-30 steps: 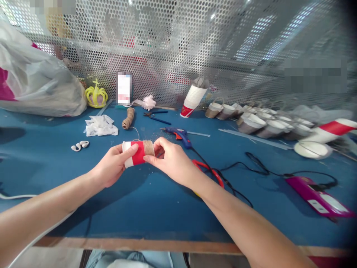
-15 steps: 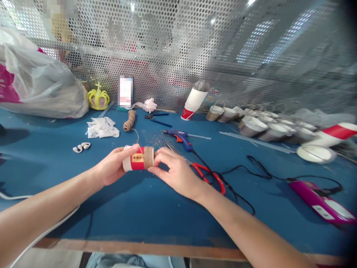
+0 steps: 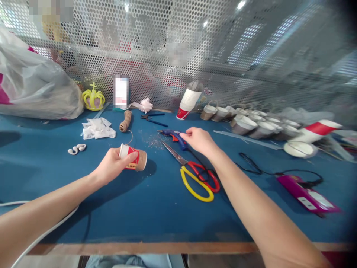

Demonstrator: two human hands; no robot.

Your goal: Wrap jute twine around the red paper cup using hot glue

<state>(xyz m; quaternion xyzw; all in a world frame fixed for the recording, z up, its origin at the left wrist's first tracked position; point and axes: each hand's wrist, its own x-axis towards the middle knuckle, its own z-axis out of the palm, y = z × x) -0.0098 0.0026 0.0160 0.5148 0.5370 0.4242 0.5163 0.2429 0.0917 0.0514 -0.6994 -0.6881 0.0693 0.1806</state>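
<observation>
In my left hand (image 3: 113, 167) is a red and white paper cup (image 3: 128, 150) lying on its side, my thumb across its front. Brown twine (image 3: 142, 160) wraps the end of the cup that points right. A loose strand runs from the cup up to a small twine bundle (image 3: 125, 121). My right hand (image 3: 199, 141) has its thumb and fingers closed at the handle of a blue glue gun (image 3: 170, 132), which lies on the table with its nozzle to the left. Just below it rest scissors (image 3: 182, 160) with one red and one yellow handle.
Cutting pliers (image 3: 153, 120), white earbuds (image 3: 76, 149) and crumpled white paper (image 3: 98, 128) lie around. Behind stand a yellow crown (image 3: 93, 100), a phone (image 3: 121, 92) and stacked cups (image 3: 189, 100). Several small wrapped buckets (image 3: 244, 124) and a purple power strip (image 3: 306, 193) are right.
My right hand has left the cup and moved right and up to the glue gun, uncovering the scissors. My left hand still holds the cup, now tilted.
</observation>
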